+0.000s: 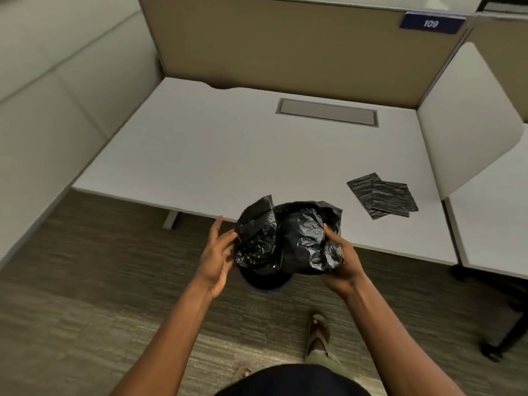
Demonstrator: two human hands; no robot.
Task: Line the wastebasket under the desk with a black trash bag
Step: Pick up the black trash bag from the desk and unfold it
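black trash bag [288, 241], crumpled and partly opened, is held up in front of the desk's near edge, above a dark rounded shape [267, 281] that may be the wastebasket. right hand [341, 260] clutches the bag's right side, thumb pressed into the plastic. left hand [218, 257] is spread, fingertips touching the bag's left edge without closing on it. below, sandalled feet stand on carpet [85, 295]. on the white desk [214, 155], near its front right corner, lie folded spare bags [383, 195]. a tan partition [285, 47] behind carries a sign "109" [431, 23].
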